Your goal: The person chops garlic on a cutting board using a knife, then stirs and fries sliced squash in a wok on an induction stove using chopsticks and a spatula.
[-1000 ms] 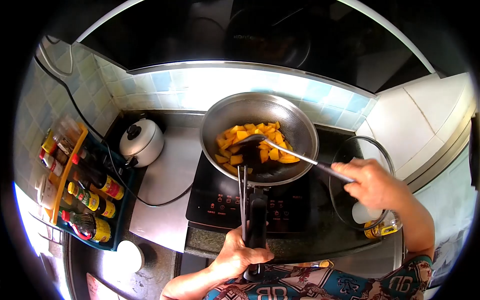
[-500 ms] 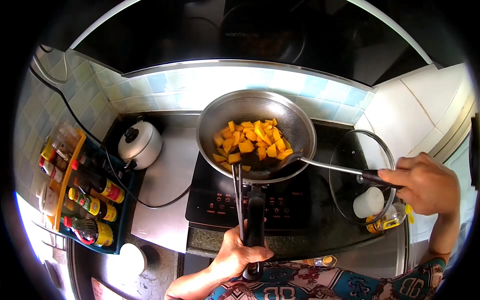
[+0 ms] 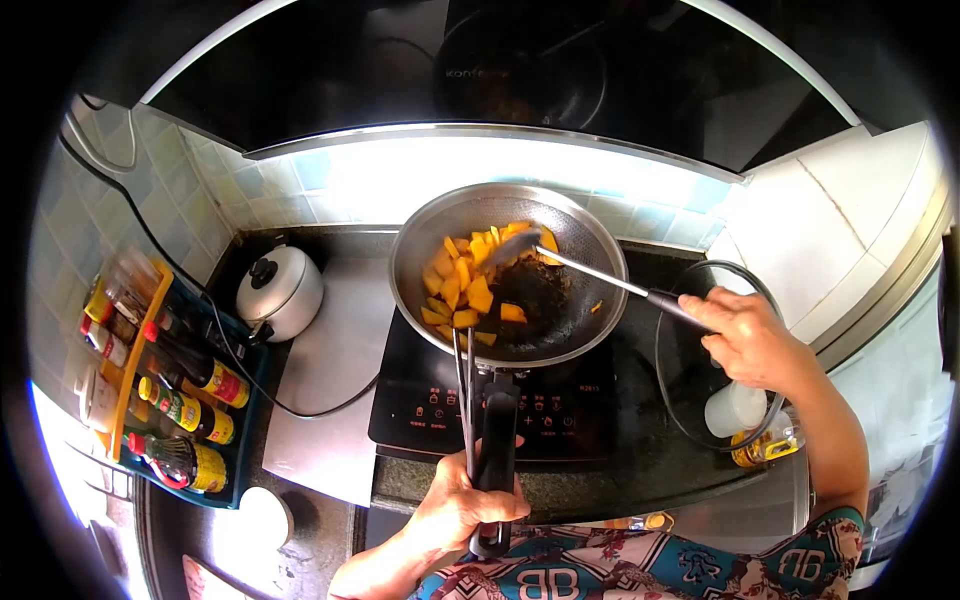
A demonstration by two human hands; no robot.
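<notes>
A steel wok [image 3: 588, 232] sits on the black induction cooker [image 3: 560, 440]. My left hand [image 3: 462, 505] is closed around the wok's black handle [image 3: 496, 430] and also grips a pair of chopsticks [image 3: 464, 390], whose tips reach over the near rim. Orange-yellow chunks [image 3: 478, 293], perhaps pumpkin, are bunched in the left and far part of the wok. In my right hand [image 3: 750, 335] is the dark handle of a spatula [image 3: 590, 270]. Its dark blade lies among the chunks near the wok's middle, hiding some of them.
A glass lid [image 3: 668, 375] stands to the right, by a white cup [image 3: 738, 408] and an oil bottle [image 3: 768, 445]. To the left are a lidded pot [image 3: 285, 290], a power cord [image 3: 300, 412] and a rack of sauce bottles [image 3: 190, 410]. A range hood [image 3: 500, 125] overhangs the back.
My right hand has moved left and forward with the spatula. The chunks have shifted from the wok's right side toward the left, baring the dark bottom. My left hand keeps its hold.
</notes>
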